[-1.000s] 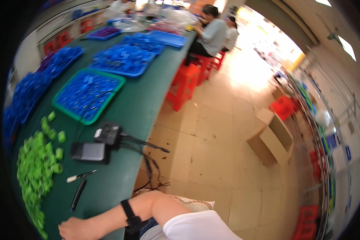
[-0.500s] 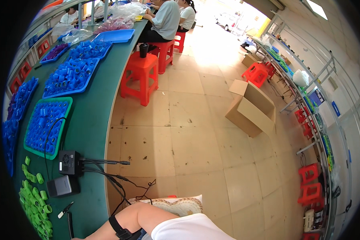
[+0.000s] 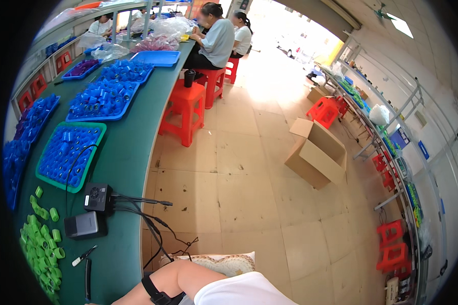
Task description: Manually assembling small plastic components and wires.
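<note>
Neither of my hands shows. My bare arm [image 3: 137, 293], apparently the right, with a black strap [image 3: 150, 288] round it, enters below a white sleeve [image 3: 244, 291], and its hand lies beyond the lower edge. Nearest to it on the green table [image 3: 118, 254] are a black stick-like tool [image 3: 88, 279] and small snips [image 3: 84, 255] with a white part. Many loose green plastic rings [image 3: 38, 249] lie at the left. Behind the tools, a grey-and-black box [image 3: 85, 225] sits beside a black cabled device [image 3: 97, 197]. A green-rimmed tray [image 3: 101, 136] holds blue caps [image 3: 68, 152] in rows.
Farther along the table stand blue trays [image 3: 118, 117] heaped with blue parts. Red stools [image 3: 184, 109] line its side, one bearing a black cup [image 3: 189, 78]. Co-workers [image 3: 216, 43] sit farther off. An open carton [image 3: 315, 157] is on the tiled floor; shelving [image 3: 399, 109] runs along the right.
My view has shifted, so the table and trays appear slightly farther right, and the carton and stools lower. My arm stays in nearly the same place; no object has visibly been moved.
</note>
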The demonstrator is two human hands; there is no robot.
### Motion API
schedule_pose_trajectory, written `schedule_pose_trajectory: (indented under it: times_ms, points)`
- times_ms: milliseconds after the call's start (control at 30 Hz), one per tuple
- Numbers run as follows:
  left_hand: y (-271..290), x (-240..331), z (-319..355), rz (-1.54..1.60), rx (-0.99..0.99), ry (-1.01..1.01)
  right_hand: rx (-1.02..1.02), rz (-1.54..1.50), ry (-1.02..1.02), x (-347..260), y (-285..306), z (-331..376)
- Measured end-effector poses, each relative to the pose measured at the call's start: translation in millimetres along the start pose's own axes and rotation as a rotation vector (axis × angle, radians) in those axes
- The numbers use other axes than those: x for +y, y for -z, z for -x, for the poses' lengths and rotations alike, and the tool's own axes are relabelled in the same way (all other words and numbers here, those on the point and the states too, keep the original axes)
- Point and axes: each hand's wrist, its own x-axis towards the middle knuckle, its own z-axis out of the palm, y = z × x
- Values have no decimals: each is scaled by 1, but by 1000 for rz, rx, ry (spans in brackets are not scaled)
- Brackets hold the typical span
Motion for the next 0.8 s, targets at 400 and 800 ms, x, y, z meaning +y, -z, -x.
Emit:
schedule_pose_trajectory:
  times_ms: [400,800]
  points:
    - [8,47,-3,547,-82,201,-56,422,348,-48,5,-26]
    - [46,36,1,948,-117,137,-303,114,221,-61,-28,-68]
